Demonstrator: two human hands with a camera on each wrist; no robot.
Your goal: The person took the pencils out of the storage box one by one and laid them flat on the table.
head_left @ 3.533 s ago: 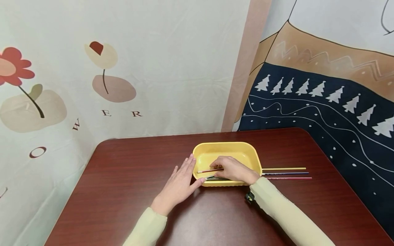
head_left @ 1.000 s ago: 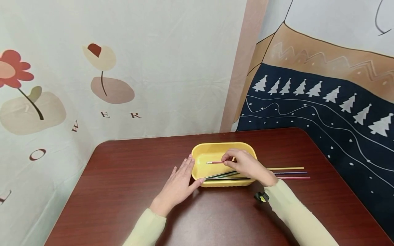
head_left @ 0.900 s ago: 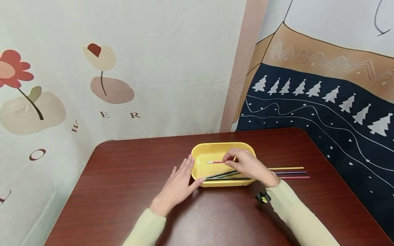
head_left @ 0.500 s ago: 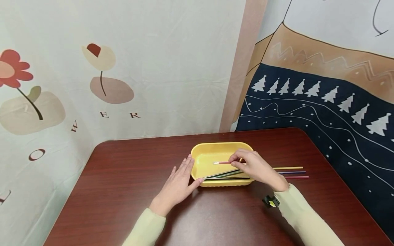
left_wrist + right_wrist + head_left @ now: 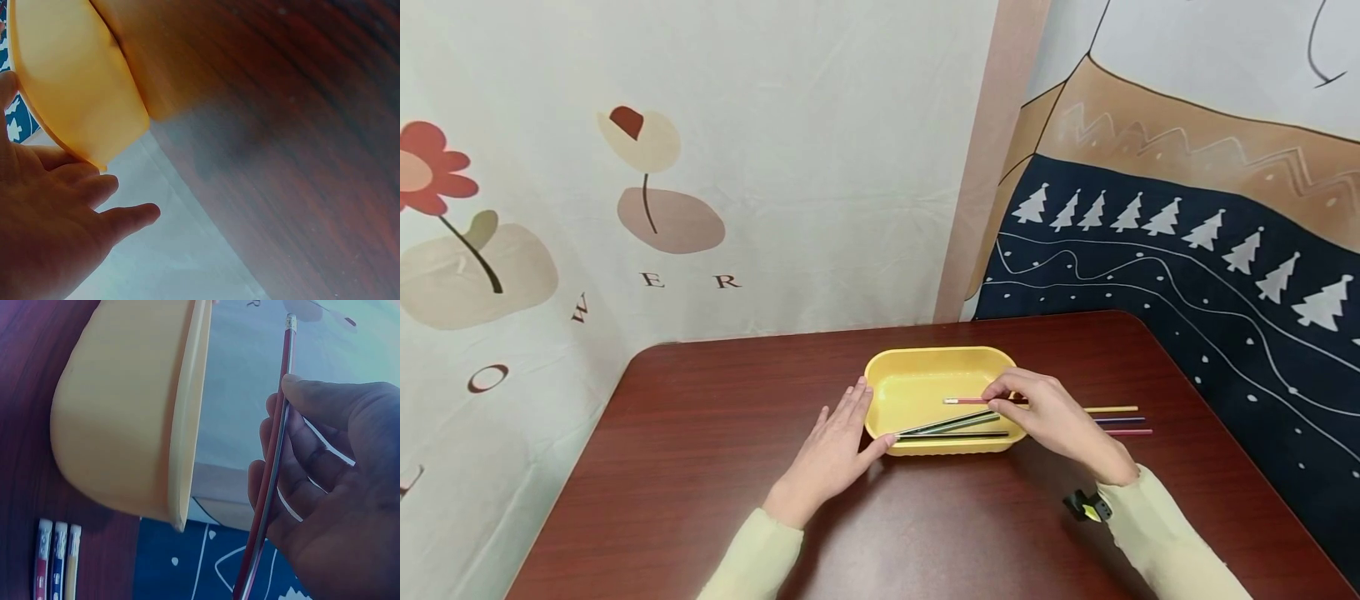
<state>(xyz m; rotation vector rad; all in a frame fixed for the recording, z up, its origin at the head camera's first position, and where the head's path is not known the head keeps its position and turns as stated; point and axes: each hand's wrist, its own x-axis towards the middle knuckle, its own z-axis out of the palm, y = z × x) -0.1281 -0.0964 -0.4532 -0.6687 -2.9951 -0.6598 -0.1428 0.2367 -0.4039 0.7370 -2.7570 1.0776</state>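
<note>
A red-striped pencil (image 5: 269, 469) with a white eraser end is pinched between the thumb and fingers of my right hand (image 5: 1051, 417). In the head view this hand overlaps the right end of a yellow plastic tray (image 5: 917, 377), with the eraser end pointing left over its inside. The right wrist view shows the pencil raised above the tray's rim. My left hand (image 5: 833, 446), fingers straight, lies against the tray's left end, its thumb at the near left corner. Several dark and green pencils (image 5: 951, 427) lie along the near side inside the tray.
To the right of the tray, a yellow pencil (image 5: 1112, 409), a blue pencil (image 5: 1122, 419) and a pink pencil (image 5: 1131, 432) lie side by side on the dark red wooden table (image 5: 715, 433). A printed cloth (image 5: 820, 208) hangs behind the table.
My right hand has lifted the red-striped pencil from low in the tray and drawn it rightward, uncovering the dark and green pencils. My left hand has stayed at the tray's left end.
</note>
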